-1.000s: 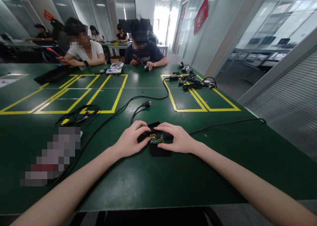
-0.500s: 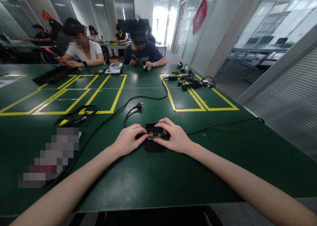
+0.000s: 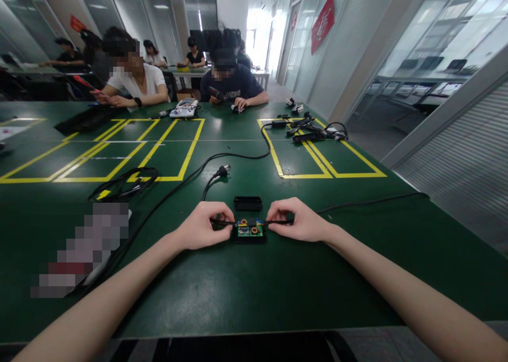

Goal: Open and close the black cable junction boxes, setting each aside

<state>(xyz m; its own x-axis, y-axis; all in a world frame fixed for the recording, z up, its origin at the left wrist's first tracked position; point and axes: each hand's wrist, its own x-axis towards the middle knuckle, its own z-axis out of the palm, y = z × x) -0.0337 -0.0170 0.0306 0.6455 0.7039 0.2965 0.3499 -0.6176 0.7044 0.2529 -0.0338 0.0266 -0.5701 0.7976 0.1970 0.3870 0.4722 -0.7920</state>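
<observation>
A small green circuit board (image 3: 250, 231) with copper-ringed coils lies over the lower half of a black plastic case (image 3: 260, 240). My left hand (image 3: 208, 225) pinches the black cable (image 3: 222, 223) where it meets the board's left end. At the right end, my right hand (image 3: 301, 220) is closed on another black cable (image 3: 280, 222), close to its blue and yellow wires. Just beyond the board the other case half (image 3: 248, 203) rests hollow side up on the table. How far the board sits inside its case I cannot tell.
A black plug (image 3: 222, 172) lies beyond my left hand. Coiled cable (image 3: 123, 184) and a blurred-out object (image 3: 91, 245) are at left. Tangled black parts (image 3: 313, 129) lie at the far right. Two people sit across the green table (image 3: 198, 298).
My hands have moved apart from over the case to the cables at both ends. The board now shows over the lower case half, and the other half lies uncovered behind it.
</observation>
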